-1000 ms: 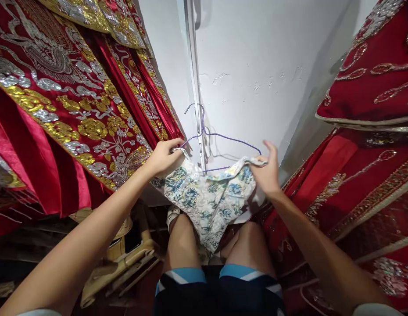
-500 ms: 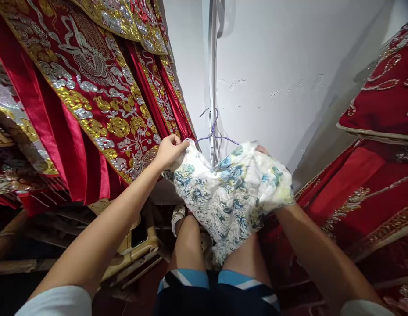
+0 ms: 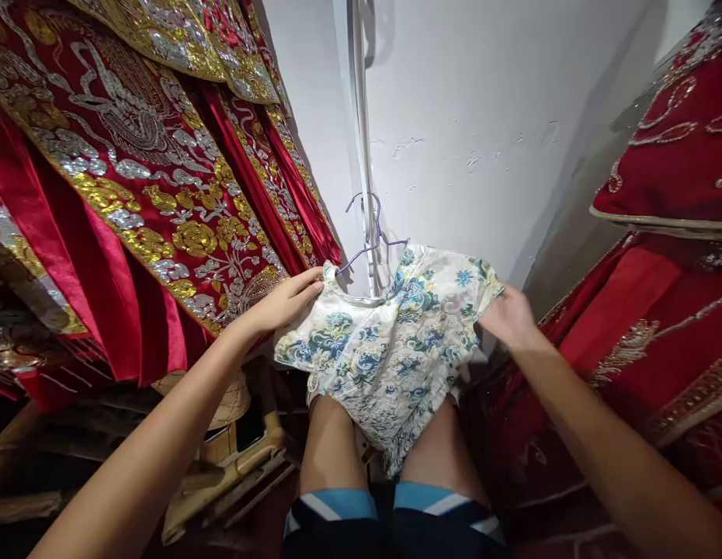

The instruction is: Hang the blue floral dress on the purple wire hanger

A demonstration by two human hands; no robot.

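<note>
A short-sleeved floral blouse (image 3: 390, 349), white with blue, green and yellow flowers, hangs in front of my thighs. The purple wire hanger (image 3: 377, 229) sits inside its neckline, with the hook around a metal rail (image 3: 355, 116). My left hand (image 3: 294, 299) is closed on the blouse's shoulder at the left, thumb and fingers pinching the cloth. At the other side, my right hand (image 3: 506, 312) grips the edge of the right sleeve and holds it out sideways. The lower front of the blouse is bunched and wrinkled.
Red garments with gold and silver sequin embroidery (image 3: 198, 241) hang on the left. More red beaded garments (image 3: 669, 310) hang at the right. A white wall (image 3: 466, 101) is behind the rail. Bamboo furniture (image 3: 238, 466) stands low on the left.
My right hand has come out from under the cloth and moved right and down to the sleeve's edge. The blouse's front is spread wider, and its left sleeve now hangs below my left hand.
</note>
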